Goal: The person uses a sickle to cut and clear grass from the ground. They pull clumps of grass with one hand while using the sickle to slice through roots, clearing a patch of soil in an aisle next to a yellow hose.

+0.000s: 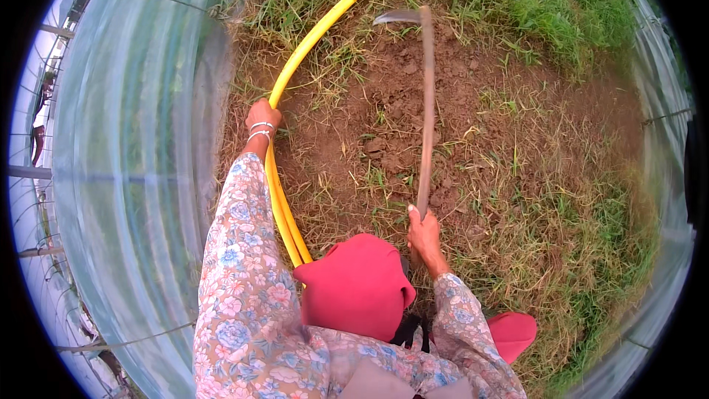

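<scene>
A thick yellow hose (304, 46) curves down from the top edge, and my left hand (263, 117) is closed around it at the left. Below that hand two lengths of the hose run side by side toward my knee. My right hand (425, 235) grips the lower part of a long wooden handle. This belongs to a long-handled sickle (427, 103), held out in front over the soil. Its curved metal blade (397, 17) points left at the far end, near loosened brown earth (395, 81). Whether the blade touches the ground I cannot tell.
Translucent plastic sheeting (133, 148) rises along the left, with more sheeting (668, 118) on the right. Green grass (539, 0) grows at the far right, and dry cut grass (546, 214) lies nearer. My red-clad knee (358, 288) is between my arms.
</scene>
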A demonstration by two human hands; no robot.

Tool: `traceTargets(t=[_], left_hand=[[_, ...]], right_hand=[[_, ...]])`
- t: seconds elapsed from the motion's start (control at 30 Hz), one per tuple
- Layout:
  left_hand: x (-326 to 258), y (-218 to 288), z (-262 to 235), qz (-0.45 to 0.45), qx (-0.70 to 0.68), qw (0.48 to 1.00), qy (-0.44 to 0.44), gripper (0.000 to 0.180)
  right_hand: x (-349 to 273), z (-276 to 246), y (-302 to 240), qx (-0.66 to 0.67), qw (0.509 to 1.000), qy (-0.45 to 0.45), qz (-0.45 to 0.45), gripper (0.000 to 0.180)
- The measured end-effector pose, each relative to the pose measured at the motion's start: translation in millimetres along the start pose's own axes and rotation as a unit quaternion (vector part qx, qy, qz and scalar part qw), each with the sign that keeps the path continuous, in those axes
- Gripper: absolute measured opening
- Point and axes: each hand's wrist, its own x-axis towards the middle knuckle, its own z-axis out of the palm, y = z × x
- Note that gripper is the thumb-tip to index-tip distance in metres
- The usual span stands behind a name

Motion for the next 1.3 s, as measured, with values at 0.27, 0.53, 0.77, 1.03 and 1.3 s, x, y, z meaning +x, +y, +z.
traceTargets(t=[0.27, 0.53, 0.77, 1.03, 1.3], left_hand=[[-5.3, -2.4, -22.9, 0.075, -0.073, 0.993, -0.058, 0.073], [-125.3, 59.4, -144.0, 0.319, -0.213, 0.920, -0.079, 0.043], [-254.7, 164.4, -241.4, 0.595, -0.254, 0.748, -0.151, 0.036], [-314.0, 232.2, -175.8, 0.580, -0.317, 0.705, -0.256, 0.031], [-345.7, 276.7, -150.4, 0.558, -0.403, 0.709, -0.151, 0.024]], right_hand=[[-38.3, -32.6, -28.0, -0.051, 0.997, -0.023, 0.050, 0.031], [8.4, 12.2, -36.6, -0.026, 0.998, 0.034, -0.043, 0.033], [-69.5, 3.3, -33.1, 0.009, 0.991, -0.089, 0.097, 0.028], [-165.2, -48.4, 24.0, -0.015, 0.988, -0.026, 0.154, 0.027], [-11.5, -30.6, -41.4, 0.172, 0.971, 0.094, -0.140, 0.028]])
